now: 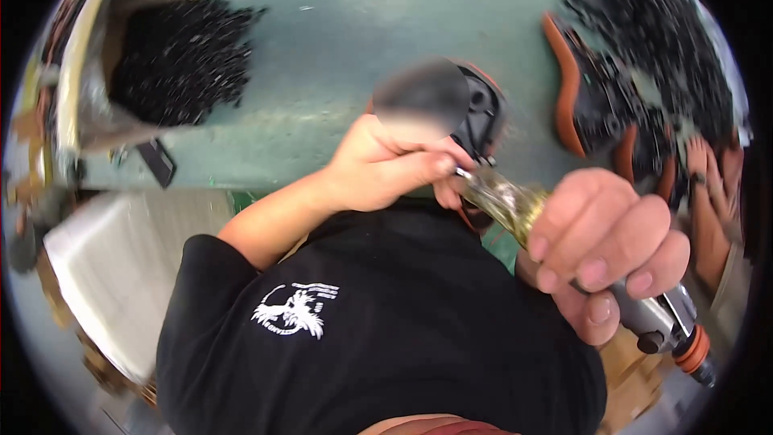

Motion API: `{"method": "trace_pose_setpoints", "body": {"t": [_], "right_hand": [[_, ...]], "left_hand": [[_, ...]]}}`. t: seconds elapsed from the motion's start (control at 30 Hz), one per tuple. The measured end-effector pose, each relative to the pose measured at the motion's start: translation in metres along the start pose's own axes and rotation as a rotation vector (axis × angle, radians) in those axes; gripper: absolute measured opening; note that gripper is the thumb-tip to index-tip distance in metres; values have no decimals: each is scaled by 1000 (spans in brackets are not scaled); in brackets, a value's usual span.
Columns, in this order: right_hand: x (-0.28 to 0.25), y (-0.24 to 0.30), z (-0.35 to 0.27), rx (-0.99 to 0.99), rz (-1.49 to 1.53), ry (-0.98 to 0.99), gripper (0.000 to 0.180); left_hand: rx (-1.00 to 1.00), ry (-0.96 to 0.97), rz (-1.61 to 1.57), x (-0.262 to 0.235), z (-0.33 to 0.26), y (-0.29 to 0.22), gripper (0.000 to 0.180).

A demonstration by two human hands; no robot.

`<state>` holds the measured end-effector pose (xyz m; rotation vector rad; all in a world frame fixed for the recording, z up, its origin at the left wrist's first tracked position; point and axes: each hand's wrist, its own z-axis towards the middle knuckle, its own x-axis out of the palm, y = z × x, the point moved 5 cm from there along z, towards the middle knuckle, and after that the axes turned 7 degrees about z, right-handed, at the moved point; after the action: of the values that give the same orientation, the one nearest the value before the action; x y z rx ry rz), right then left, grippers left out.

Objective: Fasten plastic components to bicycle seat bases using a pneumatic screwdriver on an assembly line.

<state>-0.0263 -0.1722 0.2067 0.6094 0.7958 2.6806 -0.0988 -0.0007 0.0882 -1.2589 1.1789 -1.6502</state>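
My left hand (374, 165) is closed round a black plastic part (483, 109) with an orange edge, held at the near side of the green table. A blurred dark oval hides much of that part's left side. My right hand (600, 250) wraps round a power screwdriver (656, 318) with a grey metal body and an orange ring at its rear end. Its nose, covered in clear yellowish wrapping, points left and up. The metal tip meets the part beside my left thumb and fingertips. Whether a screw sits at the tip is too small to tell.
A lined box (72, 84) on the left spills small black pieces (185, 60). A black block (157, 163) lies near it. To the right are curved black-and-orange parts (570, 89), a black heap (644, 16) and another person's arm (713, 201). A white-wrapped stack (133, 274) stands lower left.
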Motion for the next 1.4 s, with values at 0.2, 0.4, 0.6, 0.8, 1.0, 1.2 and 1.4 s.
{"method": "trace_pose_setpoints", "body": {"t": [0.2, 0.4, 0.6, 0.8, 1.0, 1.2, 1.4], "right_hand": [[-15, 46, -13, 99, -426, -29, 38], [-30, 20, -28, 151, -442, -208, 31], [-30, -6, -20, 175, -414, -163, 30], [-29, -34, -18, 352, -630, 28, 31], [-40, -62, -20, 279, -485, -96, 26], [-46, -70, -23, 330, -497, -48, 22], [-38, -26, -22, 210, -368, -184, 29]], "left_hand": [[353, 112, 1112, -36, 82, -15, 74], [226, 448, 997, -37, 117, 29, 65], [227, 314, 729, -47, 108, 46, 51], [216, 181, 610, -44, 102, 59, 35], [253, 121, 595, -53, 96, 69, 35], [258, 90, 654, -47, 98, 64, 34], [288, 42, 740, -49, 88, 53, 42]]}}
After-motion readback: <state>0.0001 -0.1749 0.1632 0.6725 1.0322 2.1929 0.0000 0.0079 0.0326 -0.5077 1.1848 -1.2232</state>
